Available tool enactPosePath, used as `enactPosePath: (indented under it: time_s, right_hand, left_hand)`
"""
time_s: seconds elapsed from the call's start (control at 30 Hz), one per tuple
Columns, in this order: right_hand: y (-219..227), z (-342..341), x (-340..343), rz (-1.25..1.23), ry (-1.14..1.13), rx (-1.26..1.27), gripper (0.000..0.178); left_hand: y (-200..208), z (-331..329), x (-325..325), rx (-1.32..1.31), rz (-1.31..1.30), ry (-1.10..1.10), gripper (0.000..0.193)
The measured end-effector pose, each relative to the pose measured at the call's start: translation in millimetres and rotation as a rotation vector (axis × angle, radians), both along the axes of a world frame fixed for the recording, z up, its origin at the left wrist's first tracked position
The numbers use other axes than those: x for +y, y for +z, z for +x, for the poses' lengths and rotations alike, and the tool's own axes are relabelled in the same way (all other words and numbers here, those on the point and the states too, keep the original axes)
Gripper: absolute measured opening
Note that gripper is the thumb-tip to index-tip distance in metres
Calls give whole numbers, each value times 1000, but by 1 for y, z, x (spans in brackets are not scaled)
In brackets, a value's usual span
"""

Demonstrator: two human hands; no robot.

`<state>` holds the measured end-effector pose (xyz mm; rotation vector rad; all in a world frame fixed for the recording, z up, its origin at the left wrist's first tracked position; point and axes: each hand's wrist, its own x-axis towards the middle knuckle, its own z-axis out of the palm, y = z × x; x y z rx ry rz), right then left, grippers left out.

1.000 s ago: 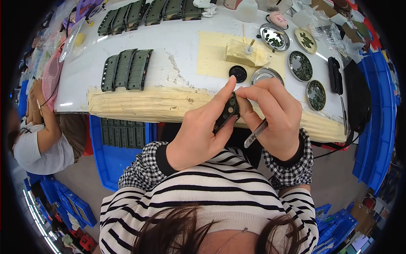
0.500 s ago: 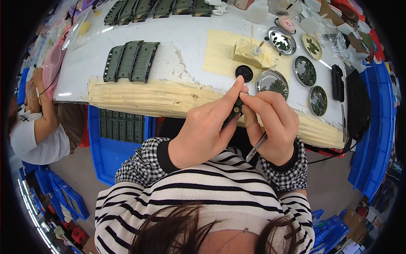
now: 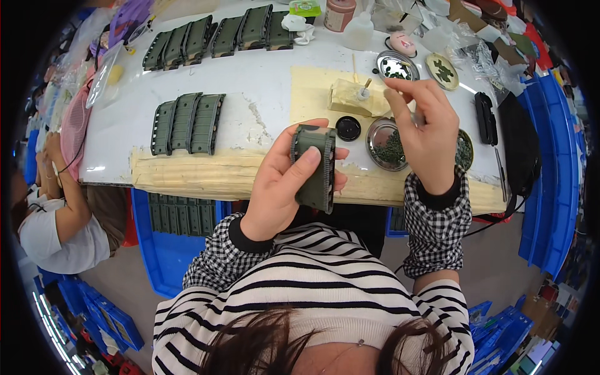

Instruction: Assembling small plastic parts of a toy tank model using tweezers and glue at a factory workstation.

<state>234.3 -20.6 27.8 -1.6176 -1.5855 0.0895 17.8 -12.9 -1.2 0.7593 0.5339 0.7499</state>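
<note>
My left hand (image 3: 275,197) is wrapped around a curved green camouflage magazine-shaped case (image 3: 317,187), thumb across its face and fingertips showing at its right side. It is held up in front of the table's near edge. My right hand (image 3: 432,140) is raised over the dishes, thumb and forefinger brought together; whether something small sits between them cannot be made out. Just left of those fingertips is a tape-covered block (image 3: 340,99) with a small white cup (image 3: 362,94) and a stick in it. Below the right hand lies a steel dish (image 3: 370,147) of small green pieces (image 3: 392,150).
Three similar cases (image 3: 186,125) lie on the table's left, with several more (image 3: 244,34) behind. A round black lid (image 3: 348,128) is near the steel dish. Other dishes (image 3: 442,71), a black pouch (image 3: 485,119) and a blue crate (image 3: 150,262) surround me. Another person (image 3: 65,219) sits left.
My hands have moved apart: the left has turned the case broadside, while the right has gone up and right to the block. The metal tool seen in my right hand before is out of sight.
</note>
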Motion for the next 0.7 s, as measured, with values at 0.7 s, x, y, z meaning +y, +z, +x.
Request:
enactPosePath:
  time_s: [0.7]
  right_hand:
    - [4, -46, -14, 2, 290, 944, 17]
  left_hand:
    - [-20, 3, 10, -438, -426, -192, 47]
